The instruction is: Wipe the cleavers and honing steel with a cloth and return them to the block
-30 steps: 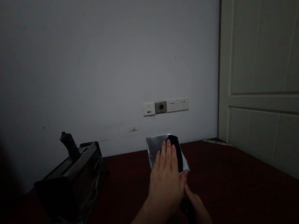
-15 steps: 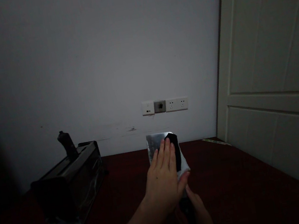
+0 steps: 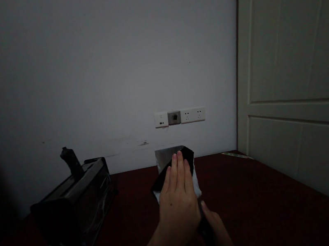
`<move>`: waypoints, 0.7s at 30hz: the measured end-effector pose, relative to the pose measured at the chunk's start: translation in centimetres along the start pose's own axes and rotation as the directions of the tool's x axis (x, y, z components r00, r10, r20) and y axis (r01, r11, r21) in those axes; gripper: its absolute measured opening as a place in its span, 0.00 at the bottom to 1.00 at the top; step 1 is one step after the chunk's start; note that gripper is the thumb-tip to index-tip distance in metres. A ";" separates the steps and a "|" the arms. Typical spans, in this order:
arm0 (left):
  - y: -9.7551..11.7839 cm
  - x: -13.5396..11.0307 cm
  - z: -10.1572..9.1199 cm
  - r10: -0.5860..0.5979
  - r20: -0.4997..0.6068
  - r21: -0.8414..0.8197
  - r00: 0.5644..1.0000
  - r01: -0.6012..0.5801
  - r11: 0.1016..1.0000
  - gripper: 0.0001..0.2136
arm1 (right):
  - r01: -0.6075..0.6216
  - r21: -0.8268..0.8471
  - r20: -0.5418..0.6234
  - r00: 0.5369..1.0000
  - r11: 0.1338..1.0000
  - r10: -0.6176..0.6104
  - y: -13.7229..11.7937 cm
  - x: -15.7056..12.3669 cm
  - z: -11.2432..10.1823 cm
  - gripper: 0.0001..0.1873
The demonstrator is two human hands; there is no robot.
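My left hand (image 3: 179,204) lies with its fingers together and flat on a black and white cloth (image 3: 196,184), pressing it against a shiny rectangular metal blade (image 3: 163,157) held upright over the table. The cloth folds round the blade, and a dark flap shows to the left of my fingers. Just below, my right hand (image 3: 218,231) is closed round the blade's dark handle (image 3: 207,232), which is mostly hidden.
A dark metal knife holder (image 3: 72,208) stands on the dark red table (image 3: 274,205) at the left, with one black handle (image 3: 69,161) sticking up. Wall sockets (image 3: 179,117) sit behind the blade. A white door (image 3: 301,76) lines the right side. The room is dim.
My left hand and the cloth have slid a little left and down over the blade, and a dark flap of cloth now shows left of my fingers. My thumb is now hidden.
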State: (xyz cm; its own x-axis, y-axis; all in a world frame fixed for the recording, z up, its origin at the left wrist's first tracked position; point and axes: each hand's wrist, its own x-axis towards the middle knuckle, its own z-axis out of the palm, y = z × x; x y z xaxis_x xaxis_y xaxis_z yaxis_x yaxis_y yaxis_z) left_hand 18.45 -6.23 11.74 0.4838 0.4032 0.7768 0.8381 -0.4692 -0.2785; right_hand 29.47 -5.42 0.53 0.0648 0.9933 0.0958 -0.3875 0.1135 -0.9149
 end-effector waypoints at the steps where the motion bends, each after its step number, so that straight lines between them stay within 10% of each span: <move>1: 0.0 0.0 -0.1 0.020 0.008 -0.015 1.000 -0.020 1.000 0.32 | 0.010 -0.010 -0.001 1.000 1.000 -0.010 0.1 0.1 0.1 0.24; 10: -0.6 0.6 -0.6 0.082 0.023 -0.097 0.996 -0.079 0.992 0.29 | 0.044 -0.108 0.001 0.999 0.993 -0.044 1.0 -0.3 1.4 0.29; 17: -3.3 1.3 -0.9 0.075 0.060 -0.103 0.995 -0.069 0.992 0.32 | 0.370 -0.373 -0.148 0.882 0.851 -0.448 4.6 -1.0 -0.7 0.25; 21: -3.5 1.4 -1.1 0.090 0.069 -0.111 0.994 -0.083 0.990 0.35 | 0.401 -0.331 -0.165 0.867 0.854 -0.471 4.3 -0.8 -0.7 0.22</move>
State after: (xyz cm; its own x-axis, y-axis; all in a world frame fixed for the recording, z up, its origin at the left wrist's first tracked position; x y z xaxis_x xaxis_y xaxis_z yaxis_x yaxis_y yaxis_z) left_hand 15.88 -4.88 14.42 0.5738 0.4120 0.7079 0.7622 -0.5849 -0.2773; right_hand 28.35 -5.74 -3.79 0.3901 0.8036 0.4496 -0.0005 0.4884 -0.8726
